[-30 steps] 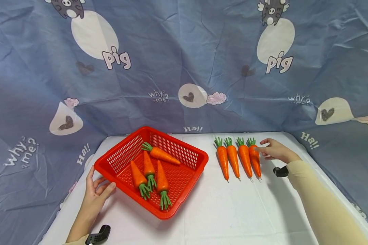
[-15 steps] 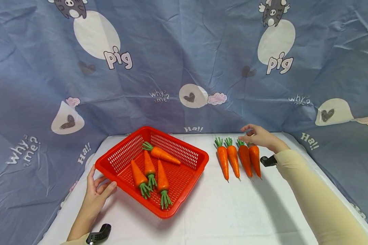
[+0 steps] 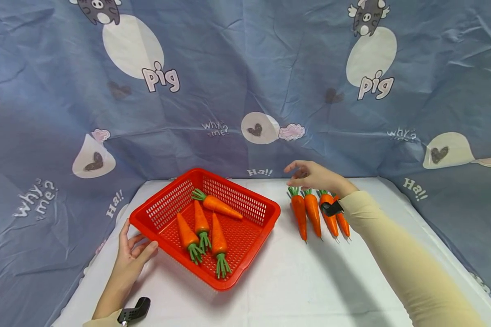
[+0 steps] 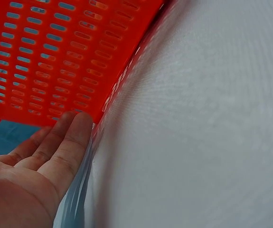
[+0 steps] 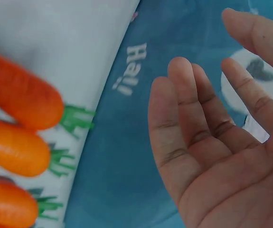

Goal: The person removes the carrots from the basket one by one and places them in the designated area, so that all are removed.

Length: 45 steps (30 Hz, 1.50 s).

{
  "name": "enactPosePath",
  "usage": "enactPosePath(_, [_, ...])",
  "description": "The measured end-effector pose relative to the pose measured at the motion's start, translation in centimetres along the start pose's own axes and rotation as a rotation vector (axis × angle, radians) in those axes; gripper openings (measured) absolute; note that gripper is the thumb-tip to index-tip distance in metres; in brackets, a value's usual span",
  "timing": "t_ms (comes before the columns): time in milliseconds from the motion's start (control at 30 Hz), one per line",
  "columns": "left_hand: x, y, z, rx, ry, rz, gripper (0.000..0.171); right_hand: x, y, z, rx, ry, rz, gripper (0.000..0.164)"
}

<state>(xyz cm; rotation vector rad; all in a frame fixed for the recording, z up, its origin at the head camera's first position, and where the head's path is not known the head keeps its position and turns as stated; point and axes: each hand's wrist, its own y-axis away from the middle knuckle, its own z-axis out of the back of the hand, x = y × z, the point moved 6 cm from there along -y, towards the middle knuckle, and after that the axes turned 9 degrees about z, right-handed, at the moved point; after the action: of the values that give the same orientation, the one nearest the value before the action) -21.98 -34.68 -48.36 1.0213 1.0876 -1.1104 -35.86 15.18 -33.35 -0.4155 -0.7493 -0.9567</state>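
My left hand (image 3: 131, 260) rests against the near-left corner of a red plastic basket (image 3: 180, 260), thumb and fingers touching it from outside. In the left wrist view, extended fingers (image 4: 66, 151) meet the slotted wall at its corner. My right hand (image 3: 313, 176) hovers, loosely bent and holding nothing, over the green tops of a row of carrots. Leftmost in that row is one carrot (image 3: 299, 215), its leaves just under my fingertips. Beside it lie a second carrot (image 3: 313, 213) and others, partly hidden by my wrist. The right wrist view shows the bare palm (image 5: 236, 190).
Inside the basket, one carrot (image 3: 222, 208) lies crosswise at the back and another carrot (image 3: 218, 236) points its leaves frontward, among several. The white-covered table (image 3: 294, 281) ends at a blue printed cloth (image 3: 212, 91) hanging behind. A black strap (image 3: 331, 208) is on my right wrist.
My right hand has moved left along the row, from beside the rightmost carrot to above the leftmost one's leaves. The carrots and basket stay put; my left hand keeps its place.
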Motion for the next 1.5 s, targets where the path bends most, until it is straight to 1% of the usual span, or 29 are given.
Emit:
enactPosePath(233, [0.0, -0.1, 0.0, 0.0, 0.008, 0.013, 0.109, 2.9, -1.8, -2.0, 0.039, -0.008, 0.074, 0.04])
enactPosePath(333, [0.0, -0.1, 0.0, -0.001, 0.01, 0.015, 0.109, 4.0, -2.6, -2.9, 0.068, -0.013, 0.101, 0.04])
enactPosePath(533, [-0.1, 0.1, 0.0, -0.01, -0.016, 0.019, 0.109, 5.7, -3.9, -4.9, 0.136, -0.02, 0.142, 0.041])
enactPosePath(667, [-0.1, 0.1, 0.0, -0.008, -0.02, 0.011, 0.109, 6.7, -4.7, -6.1, 0.178, -0.036, 0.156, 0.041])
enactPosePath(833, [-0.1, 0.1, 0.0, -0.002, 0.003, -0.01, 0.109, 8.1, -5.4, -7.7, 0.24, -0.032, 0.197, 0.045])
enactPosePath(900, [-0.2, 0.1, 0.0, 0.0, 0.012, -0.023, 0.109, 8.5, -5.7, -8.3, 0.256, -0.013, 0.219, 0.045])
enactPosePath(1033, [-0.2, 0.1, 0.0, 0.0, 0.021, -0.039, 0.109, 8.8, -6.5, -9.4, 0.267, 0.036, 0.236, 0.043])
enactPosePath(1167, [-0.2, 0.1, 0.1, -0.002, 0.012, -0.033, 0.109, 9.0, -7.2, -10.5, 0.281, 0.065, 0.242, 0.043])
enactPosePath(1300, [0.0, 0.1, 0.2, -0.001, 0.003, -0.014, 0.11, 9.4, -7.7, -11.7, 0.303, 0.07, 0.252, 0.042])
enactPosePath(1500, [0.0, 0.0, 0.2, -0.004, 0.008, -0.014, 0.11, 9.7, -8.7, -13.7, 0.32, 0.086, 0.25, 0.042])
